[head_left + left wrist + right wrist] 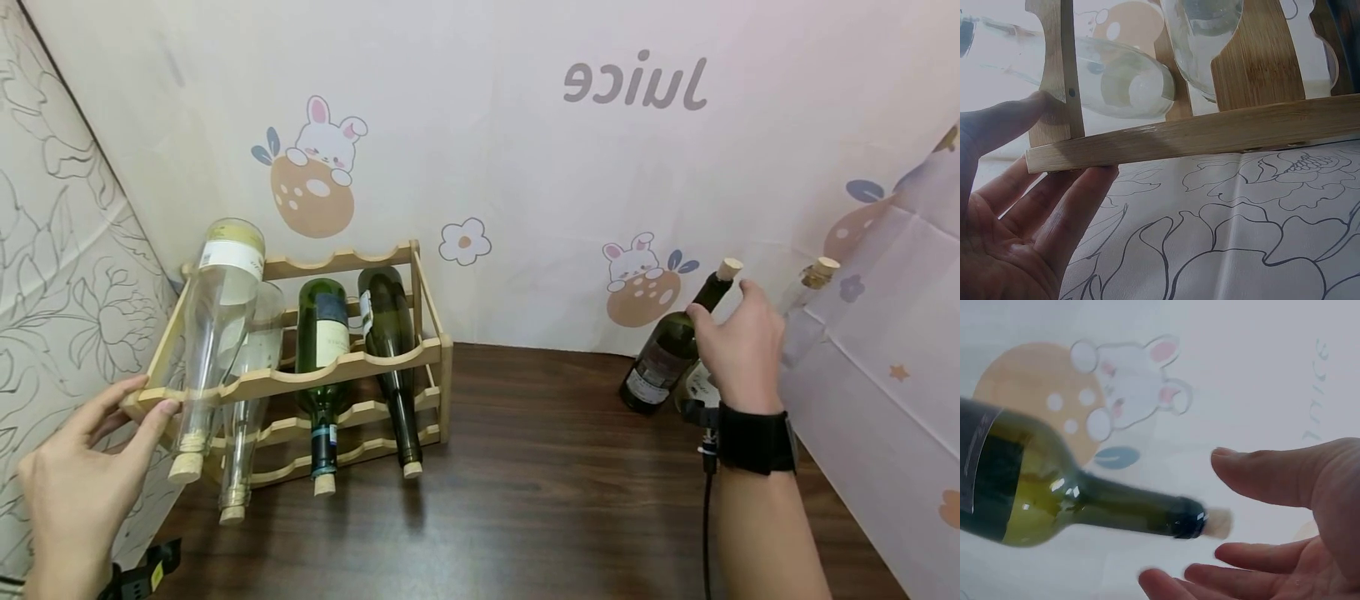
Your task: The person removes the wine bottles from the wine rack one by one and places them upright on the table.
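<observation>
At the left, my left hand grips the front corner of a wooden wine rack; in the left wrist view the thumb lies against the upright and the fingers are under the rail. Two clear bottles, a green bottle and a dark green bottle lie in the rack, corked necks toward me. On the right, a corked dark wine bottle stands on the table. My right hand is beside its neck, and the right wrist view shows thumb and fingers spread apart around the cork, not closed on it.
A clear corked bottle stands to the right, partly hidden by my right hand. Printed cloth hangs behind the brown wooden table and on both sides. A cable runs from the right wrist strap.
</observation>
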`<state>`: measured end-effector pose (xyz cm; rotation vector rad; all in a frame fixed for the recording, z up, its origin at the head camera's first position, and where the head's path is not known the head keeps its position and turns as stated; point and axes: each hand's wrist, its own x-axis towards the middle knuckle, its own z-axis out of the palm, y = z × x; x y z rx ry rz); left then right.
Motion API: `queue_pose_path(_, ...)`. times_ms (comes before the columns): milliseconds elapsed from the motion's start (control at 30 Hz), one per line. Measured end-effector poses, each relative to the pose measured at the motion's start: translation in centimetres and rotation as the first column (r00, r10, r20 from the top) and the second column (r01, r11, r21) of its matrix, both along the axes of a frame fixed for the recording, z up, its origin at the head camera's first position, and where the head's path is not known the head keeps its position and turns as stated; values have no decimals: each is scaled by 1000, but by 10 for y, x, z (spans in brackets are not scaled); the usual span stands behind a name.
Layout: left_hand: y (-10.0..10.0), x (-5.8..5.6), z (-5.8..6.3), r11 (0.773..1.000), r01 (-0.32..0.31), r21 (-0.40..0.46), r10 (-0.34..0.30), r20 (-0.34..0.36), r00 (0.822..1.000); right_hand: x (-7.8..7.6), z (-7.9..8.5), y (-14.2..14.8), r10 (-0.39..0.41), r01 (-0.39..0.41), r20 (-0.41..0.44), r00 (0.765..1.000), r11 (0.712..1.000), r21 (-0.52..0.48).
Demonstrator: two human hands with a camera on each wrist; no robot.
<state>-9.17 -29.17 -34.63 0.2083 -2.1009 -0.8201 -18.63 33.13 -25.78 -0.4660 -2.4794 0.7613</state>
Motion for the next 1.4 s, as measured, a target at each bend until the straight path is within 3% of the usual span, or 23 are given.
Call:
queue_pose_path(100,0,0,0,1000,6,-8,-6,1,1000,9,-6,-14,58,-49,-141,988,996,70)
queue_pose_path(200,-1,-1,0,1000,11,-16,-11,3,1000,15,-11,-28,144,-118,-213,966,984,130)
queue_pose_path(333,-1,-2,0,1000,5,-28,-5,5,1000,16,-18,-47,278,-236,-233,932,952,193)
queue_pose_path(500,-1,-3,2,999,4,-40,-4,-4,1000,17,-29,-75,434,-370,-230,871,888,275)
queue_pose_path(667,1,-4,2,999,-10,-34,11,10,1000,19,-38,-107,552,-488,-170,816,817,308)
queue_pose_path(767,1,-3,1,1000,-13,-18,13,12,1000,20,-40,-128,616,-545,-166,770,771,329)
queue_pose_path(1067,0,-2,-1,1000,-7,9,6,4,1000,24,-41,-184,779,-649,-182,599,606,460)
queue_pose_path(1300,-3,-3,-3,1000,-10,12,10,5,1000,34,-46,-231,876,-689,-148,459,456,564)
queue_pose_path(1400,-3,-4,-3,1000,2,7,-2,-11,1000,43,-50,-251,905,-700,-100,414,387,600)
